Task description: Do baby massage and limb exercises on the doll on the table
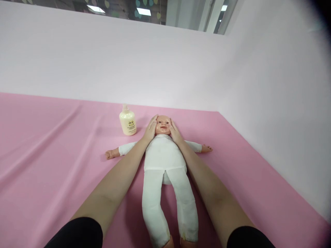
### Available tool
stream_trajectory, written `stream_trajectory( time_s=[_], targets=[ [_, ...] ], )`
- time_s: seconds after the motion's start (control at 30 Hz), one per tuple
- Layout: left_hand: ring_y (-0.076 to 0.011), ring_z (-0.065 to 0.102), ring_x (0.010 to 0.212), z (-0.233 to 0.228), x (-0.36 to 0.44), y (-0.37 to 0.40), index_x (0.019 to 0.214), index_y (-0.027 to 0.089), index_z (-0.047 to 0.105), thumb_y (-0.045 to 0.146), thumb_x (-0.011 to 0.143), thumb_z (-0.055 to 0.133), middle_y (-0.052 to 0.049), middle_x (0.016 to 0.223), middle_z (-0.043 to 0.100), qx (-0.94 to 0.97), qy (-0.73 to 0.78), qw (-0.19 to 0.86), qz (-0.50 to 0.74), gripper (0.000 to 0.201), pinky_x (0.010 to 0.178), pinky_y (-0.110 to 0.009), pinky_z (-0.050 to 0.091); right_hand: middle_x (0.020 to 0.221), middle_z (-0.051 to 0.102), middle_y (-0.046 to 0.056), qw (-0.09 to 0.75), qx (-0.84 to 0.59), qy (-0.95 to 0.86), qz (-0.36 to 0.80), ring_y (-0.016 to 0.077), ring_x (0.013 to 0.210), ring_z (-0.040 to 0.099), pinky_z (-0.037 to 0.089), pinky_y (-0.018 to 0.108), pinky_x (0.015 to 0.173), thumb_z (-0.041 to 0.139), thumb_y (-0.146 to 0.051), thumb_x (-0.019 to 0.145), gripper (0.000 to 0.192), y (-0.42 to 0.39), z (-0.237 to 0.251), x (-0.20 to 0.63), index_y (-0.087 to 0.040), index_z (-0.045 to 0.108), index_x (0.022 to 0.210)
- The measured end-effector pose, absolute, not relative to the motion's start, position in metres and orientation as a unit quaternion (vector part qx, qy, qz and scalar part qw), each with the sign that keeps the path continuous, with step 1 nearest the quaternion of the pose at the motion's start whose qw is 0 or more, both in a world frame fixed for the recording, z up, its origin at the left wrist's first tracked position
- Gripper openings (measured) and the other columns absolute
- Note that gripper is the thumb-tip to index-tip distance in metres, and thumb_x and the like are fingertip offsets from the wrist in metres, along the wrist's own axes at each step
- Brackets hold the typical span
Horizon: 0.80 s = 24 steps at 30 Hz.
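Observation:
A baby doll [165, 153] with a white cloth body lies on its back, head away from me, arms spread out to both sides. Against the left side of its head rests my left hand [151, 129], fingers stretched out and lying flat. My right hand [176, 131] lies on the opposite side of the head in the same way, fingers extended along the cheek. The head sits between both palms, and neither hand is closed around it. My forearms pass over the doll's sleeves and run along its body.
A pale yellow pump bottle [128, 121] stands to the left of the doll's head. Pink sheeting [64, 155] with a few creases covers the surface. White walls [108, 62] rise at the back and right, with a window [155, 12] above the back one.

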<state>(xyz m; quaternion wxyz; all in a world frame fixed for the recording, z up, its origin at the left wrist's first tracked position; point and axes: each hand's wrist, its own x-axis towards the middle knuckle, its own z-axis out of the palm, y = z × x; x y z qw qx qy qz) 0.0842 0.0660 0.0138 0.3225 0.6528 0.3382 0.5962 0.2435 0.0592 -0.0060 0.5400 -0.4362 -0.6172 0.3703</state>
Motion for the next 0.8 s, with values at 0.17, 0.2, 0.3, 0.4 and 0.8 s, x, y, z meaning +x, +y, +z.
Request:
stream_trajectory(
  time_s=[0.17,0.2,0.3,0.4,0.8],
  targets=[
    [-0.0206,0.04,0.132,0.008,0.089,0.073,0.131,0.02,0.049,0.044,0.094,0.034,-0.007,0.142,0.045,0.614,0.335,0.385,0.603,0.046,0.114,-0.038,0.029,0.151,0.031,0.0,0.566,-0.428,-0.579,0.401,0.0177,0.14,0.028,0.021,0.038,0.118,0.039,-0.066,0.084,0.076,0.056,0.001,0.237,-0.024,0.025,0.146],
    [-0.021,0.04,0.132,0.007,0.089,0.075,0.131,0.021,0.048,0.045,0.094,0.033,-0.007,0.142,0.045,0.611,0.336,0.395,0.598,0.047,0.113,-0.039,0.03,0.15,0.032,0.001,0.574,-0.416,-0.57,0.416,0.0179,0.139,0.031,0.024,0.038,0.117,0.037,-0.065,0.085,0.076,0.055,0.003,0.236,-0.022,0.025,0.146],
    [-0.0225,0.04,0.133,0.004,0.086,0.081,0.131,0.021,0.049,0.048,0.094,0.033,-0.007,0.143,0.044,0.605,0.337,0.409,0.595,0.048,0.112,-0.04,0.032,0.148,0.037,0.005,0.59,-0.383,-0.539,0.464,0.0194,0.134,0.04,0.034,0.04,0.111,0.034,-0.063,0.087,0.075,0.054,0.008,0.234,-0.02,0.024,0.147],
    [-0.0233,0.038,0.134,0.002,0.082,0.085,0.127,0.02,0.052,0.05,0.092,0.039,-0.008,0.141,0.046,0.608,0.34,0.401,0.595,0.048,0.114,-0.041,0.028,0.147,0.039,0.002,0.589,-0.398,-0.525,0.468,0.0209,0.133,0.041,0.035,0.042,0.11,0.039,-0.06,0.086,0.068,0.053,0.01,0.235,-0.024,0.032,0.144],
    [-0.0243,0.04,0.133,0.018,0.082,0.071,0.125,0.016,0.056,0.044,0.086,0.051,-0.01,0.138,0.051,0.59,0.361,0.41,0.594,0.049,0.114,-0.041,0.028,0.146,0.04,0.003,0.581,-0.401,-0.536,0.464,0.0206,0.13,0.044,0.039,0.041,0.108,0.037,-0.057,0.088,0.064,0.051,0.012,0.236,-0.024,0.034,0.142]
  ],
)
